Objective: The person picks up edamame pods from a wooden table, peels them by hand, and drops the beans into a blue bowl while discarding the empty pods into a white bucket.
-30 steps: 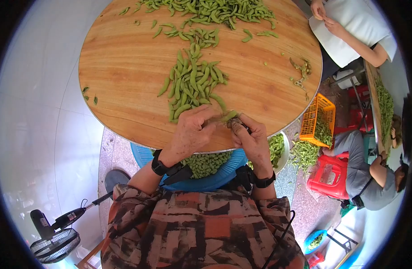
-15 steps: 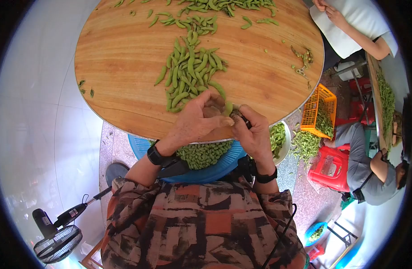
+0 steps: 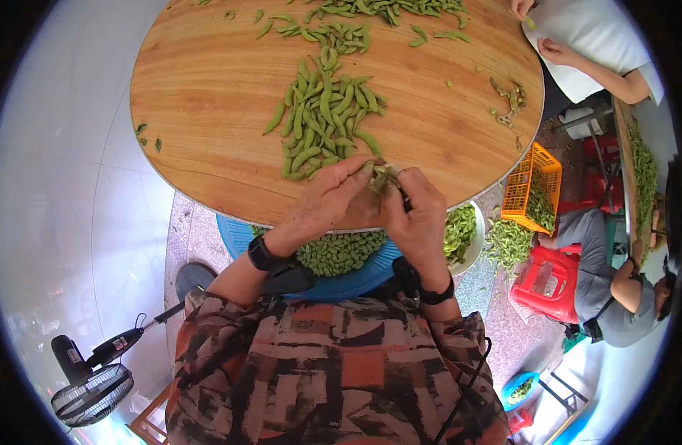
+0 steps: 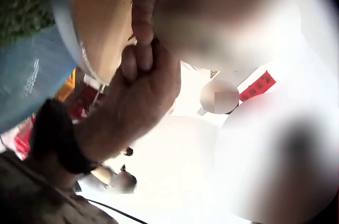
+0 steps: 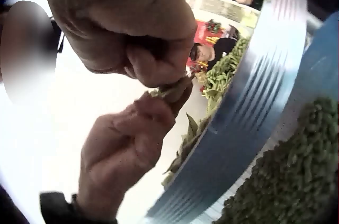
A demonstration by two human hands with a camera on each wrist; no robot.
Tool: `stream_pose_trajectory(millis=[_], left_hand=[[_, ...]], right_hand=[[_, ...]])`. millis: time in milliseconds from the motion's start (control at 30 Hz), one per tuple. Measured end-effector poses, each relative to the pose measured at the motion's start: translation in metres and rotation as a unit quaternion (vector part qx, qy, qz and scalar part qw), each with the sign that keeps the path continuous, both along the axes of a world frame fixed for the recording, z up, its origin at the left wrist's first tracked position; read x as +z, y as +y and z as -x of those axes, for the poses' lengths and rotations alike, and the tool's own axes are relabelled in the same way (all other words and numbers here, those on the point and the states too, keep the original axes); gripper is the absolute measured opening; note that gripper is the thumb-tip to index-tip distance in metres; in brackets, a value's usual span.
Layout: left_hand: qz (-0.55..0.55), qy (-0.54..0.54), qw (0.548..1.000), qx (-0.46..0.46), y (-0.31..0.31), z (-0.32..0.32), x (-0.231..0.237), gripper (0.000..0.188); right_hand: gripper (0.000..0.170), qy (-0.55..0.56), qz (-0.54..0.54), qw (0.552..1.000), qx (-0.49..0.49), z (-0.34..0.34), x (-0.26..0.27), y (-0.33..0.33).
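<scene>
Above the near edge of the round wooden table (image 3: 215, 178), both hands meet at a green edamame pod (image 3: 379, 176). My left hand (image 3: 327, 196) pinches it from the left between thumb and fingers. From the other side, my right hand (image 3: 419, 215) grips the pod's end with curled fingers; a small dark thing shows among them, its kind unclear. In the right wrist view the pod (image 5: 176, 90) spans the fingertips of both hands. A pile of whole edamame pods (image 3: 322, 122) lies just beyond the hands. Below the table edge, a blue basin (image 3: 359, 282) holds shelled green beans (image 3: 341, 256).
More pods (image 3: 400, 7) lie at the table's far side, with empty husks (image 3: 511, 100) to the right. A pale bowl (image 3: 476, 241) of pods, an orange crate (image 3: 513, 189) and a red stool (image 3: 530, 285) stand at right. Two other people sit there. A fan (image 3: 92, 393) stands lower left.
The left thumb and fingers, spread around the pod half a second ago, have closed in on it. The pod now looks split, between both hands' fingertips. The head view has shifted slightly.
</scene>
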State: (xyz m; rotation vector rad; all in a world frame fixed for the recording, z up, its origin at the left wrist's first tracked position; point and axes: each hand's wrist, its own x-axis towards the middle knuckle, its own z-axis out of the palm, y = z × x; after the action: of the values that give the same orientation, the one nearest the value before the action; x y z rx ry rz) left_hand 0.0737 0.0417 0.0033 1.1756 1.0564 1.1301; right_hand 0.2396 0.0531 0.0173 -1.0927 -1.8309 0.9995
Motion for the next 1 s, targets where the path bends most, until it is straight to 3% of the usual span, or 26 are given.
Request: stream_pose_trajectory(millis=[33,67,100,167,267,433,500,567,633,700,733,800,900,967,1000], left_hand=[[0.000,0.001,1.000,0.001,0.000,-0.002,0.000,0.023],[0.091,-0.187,0.978,0.000,0.000,-0.004,0.002,0.024],[0.179,-0.368,0.913,-0.002,-0.001,-0.006,0.003,0.026],[0.172,-0.367,0.913,0.044,-0.004,-0.017,0.004,0.026],[0.171,-0.381,0.902,0.108,-0.006,-0.030,0.006,0.025],[0.187,-0.427,0.877,0.115,-0.007,-0.028,-0.006,0.023],[0.146,-0.416,0.897,0.043,-0.006,-0.024,-0.011,0.023],[0.138,-0.413,0.899,0.035,-0.006,-0.023,-0.011,0.022],[0.125,-0.410,0.903,0.027,-0.006,-0.025,-0.003,0.022],[0.152,-0.395,0.903,0.078,-0.007,-0.027,0.006,0.020],[0.152,-0.395,0.903,0.078,-0.008,-0.025,0.002,0.020],[0.078,-0.256,0.962,0.044,-0.009,-0.018,-0.008,0.020],[0.055,-0.274,0.957,0.074,-0.011,-0.019,-0.007,0.024],[0.052,-0.313,0.945,0.083,-0.010,-0.018,-0.004,0.024],[0.051,-0.353,0.930,0.092,-0.009,-0.018,-0.002,0.023]], right_hand=[[0.021,-0.035,-0.052,0.997,-0.034,0.008,-0.004,-0.006],[0.023,-0.069,-0.104,0.990,-0.068,0.015,-0.005,-0.010],[0.023,-0.069,-0.105,0.990,-0.066,0.021,-0.003,-0.011],[0.022,-0.084,-0.186,0.972,-0.115,0.030,0.001,-0.015],[0.027,-0.089,-0.217,0.966,-0.113,0.029,-0.004,-0.010],[0.027,-0.025,-0.155,0.982,-0.106,0.020,-0.004,-0.006],[0.028,0.003,-0.120,0.988,-0.098,0.016,-0.007,-0.006],[0.026,0.078,-0.071,0.990,-0.092,0.013,-0.016,-0.003],[0.026,0.053,-0.080,0.991,-0.092,0.013,-0.007,-0.005],[0.026,0.028,-0.088,0.992,-0.091,0.013,-0.001,-0.004],[0.025,0.004,-0.143,0.986,-0.087,0.012,0.000,-0.005],[0.025,-0.019,-0.200,0.976,-0.082,0.010,0.000,-0.004],[0.024,0.025,-0.181,0.977,-0.107,-0.004,-0.007,0.004],[0.023,0.158,0.041,0.975,-0.149,-0.011,-0.011,0.006],[0.023,0.159,0.037,0.975,-0.148,-0.011,-0.008,0.006]])
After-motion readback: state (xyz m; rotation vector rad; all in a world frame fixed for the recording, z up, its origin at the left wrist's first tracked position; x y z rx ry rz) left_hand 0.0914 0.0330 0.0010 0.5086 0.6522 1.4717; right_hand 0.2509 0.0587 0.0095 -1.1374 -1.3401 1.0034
